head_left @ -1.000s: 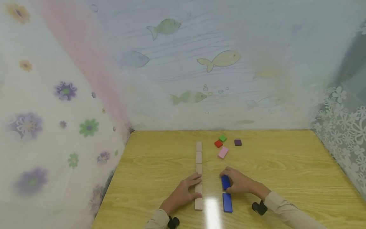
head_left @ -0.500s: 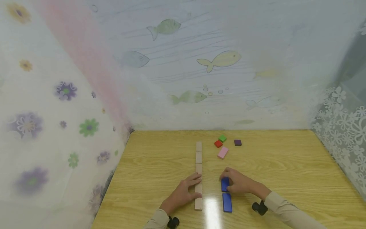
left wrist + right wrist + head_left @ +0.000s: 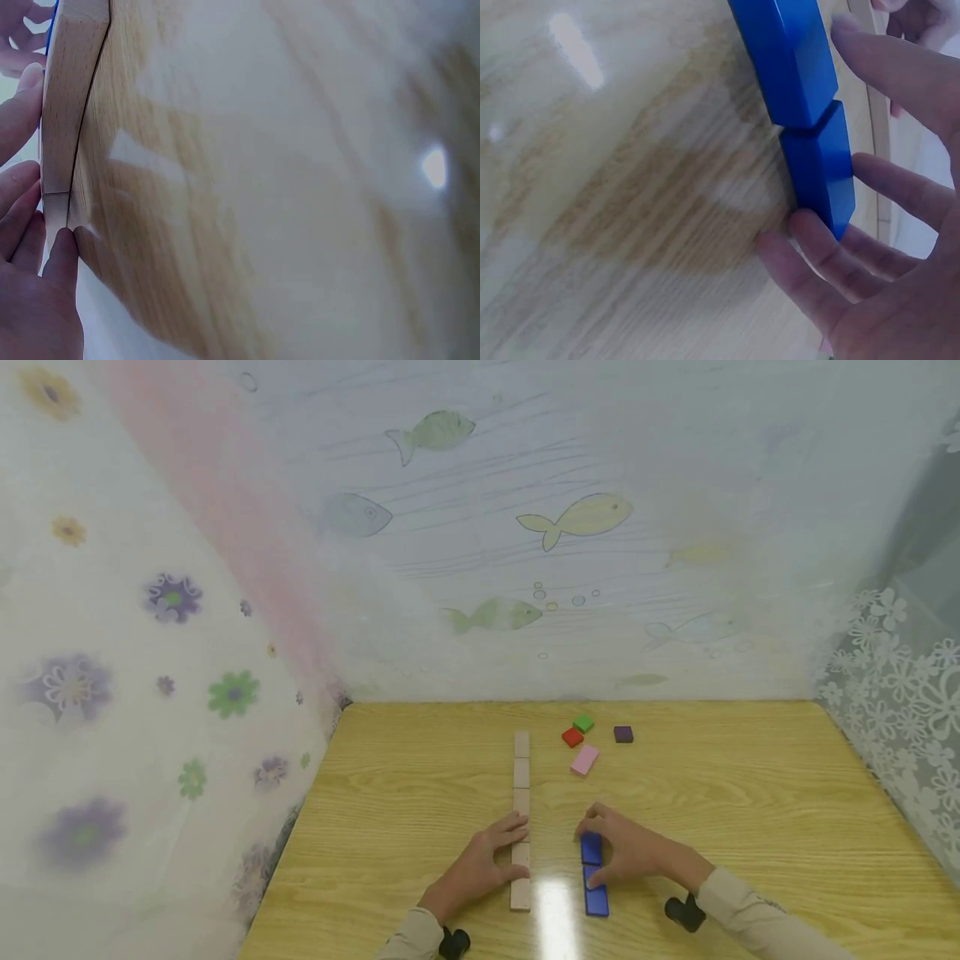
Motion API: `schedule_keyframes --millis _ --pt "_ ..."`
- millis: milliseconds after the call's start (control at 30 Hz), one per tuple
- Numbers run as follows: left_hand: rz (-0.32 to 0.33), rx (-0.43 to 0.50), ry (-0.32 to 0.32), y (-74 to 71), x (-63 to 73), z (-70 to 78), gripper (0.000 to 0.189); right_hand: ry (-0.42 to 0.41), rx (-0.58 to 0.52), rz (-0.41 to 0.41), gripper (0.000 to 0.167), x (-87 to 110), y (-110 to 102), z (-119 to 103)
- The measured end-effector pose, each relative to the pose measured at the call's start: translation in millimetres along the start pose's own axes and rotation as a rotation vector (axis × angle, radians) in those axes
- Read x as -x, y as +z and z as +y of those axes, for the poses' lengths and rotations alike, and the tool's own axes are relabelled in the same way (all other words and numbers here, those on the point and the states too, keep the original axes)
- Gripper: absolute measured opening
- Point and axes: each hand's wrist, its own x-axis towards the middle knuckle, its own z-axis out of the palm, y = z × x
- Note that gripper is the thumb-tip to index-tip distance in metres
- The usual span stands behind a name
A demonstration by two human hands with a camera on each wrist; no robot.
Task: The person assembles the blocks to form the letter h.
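Note:
In the head view my left hand (image 3: 472,864) lies across a straight row of plain wooden blocks (image 3: 521,772). Its fingers are extended over the row, and its thumb touches a block closer to me. To the right, two blue blocks (image 3: 597,903) lie end to end, roughly parallel to that row. My right hand (image 3: 633,845) has its fingers bent around the far end of the farther blue block (image 3: 821,176), while the thumb lies over the nearer one. The right wrist view shows fingertips at the farther block's end and side, and a narrow seam between the blue blocks.
Beyond my right hand lie a pink block (image 3: 585,760), a red block (image 3: 573,737), a green block (image 3: 583,723) and a purple block (image 3: 623,734). The wooden table (image 3: 735,793) meets a fish-printed cloth wall (image 3: 480,668) at its back edge.
The farther blue block has moved toward me, closing the gap to the nearer one. My right thumb has shifted onto the nearer block. The left hand stays put.

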Motion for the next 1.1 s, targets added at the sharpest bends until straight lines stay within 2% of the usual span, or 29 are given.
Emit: schedule_keyframes --millis 233,1100 --pt "0.005 -0.005 0.006 0.3 -0.3 -0.1 0.063 -0.001 0.030 -0.006 0.059 2.1 4.5 0.1" --pt "0.006 -0.014 0.001 0.7 0.0 2.9 0.062 0.010 -0.006 -0.042 0.051 3.9 1.8 -4.4"
